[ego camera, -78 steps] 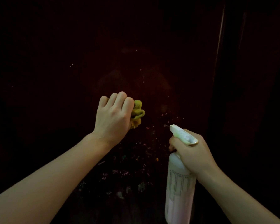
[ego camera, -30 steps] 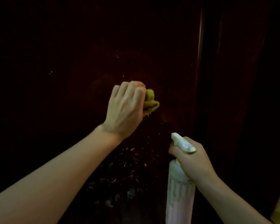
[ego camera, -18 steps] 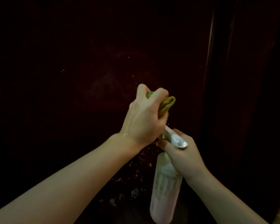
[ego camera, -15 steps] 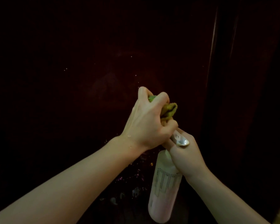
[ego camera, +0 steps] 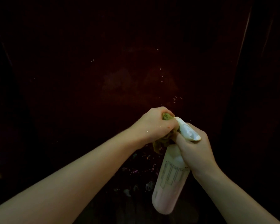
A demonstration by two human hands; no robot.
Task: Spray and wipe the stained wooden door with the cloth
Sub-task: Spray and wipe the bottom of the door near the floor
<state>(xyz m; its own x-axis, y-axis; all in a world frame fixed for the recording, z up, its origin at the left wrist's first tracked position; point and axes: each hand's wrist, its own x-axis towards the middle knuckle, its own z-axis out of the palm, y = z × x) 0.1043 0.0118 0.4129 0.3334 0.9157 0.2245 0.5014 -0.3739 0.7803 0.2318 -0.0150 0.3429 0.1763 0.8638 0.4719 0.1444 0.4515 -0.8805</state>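
Left hand (ego camera: 153, 125) closed around bunched green cloth (ego camera: 162, 141), pressed against nozzle of spray bottle (ego camera: 171, 177). Right hand (ego camera: 196, 149) gripping bottle neck, at 4 o'clock from left hand, touching it. Bottle tilted, base toward 7 o'clock. Dark wooden door (ego camera: 120, 70) behind, flecked with pale specks; stains at 6 o'clock below hands.

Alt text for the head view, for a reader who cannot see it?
Left hand grips a bunched green cloth against the nozzle of a white spray bottle held by the right hand, before a dark, speckled wooden door.
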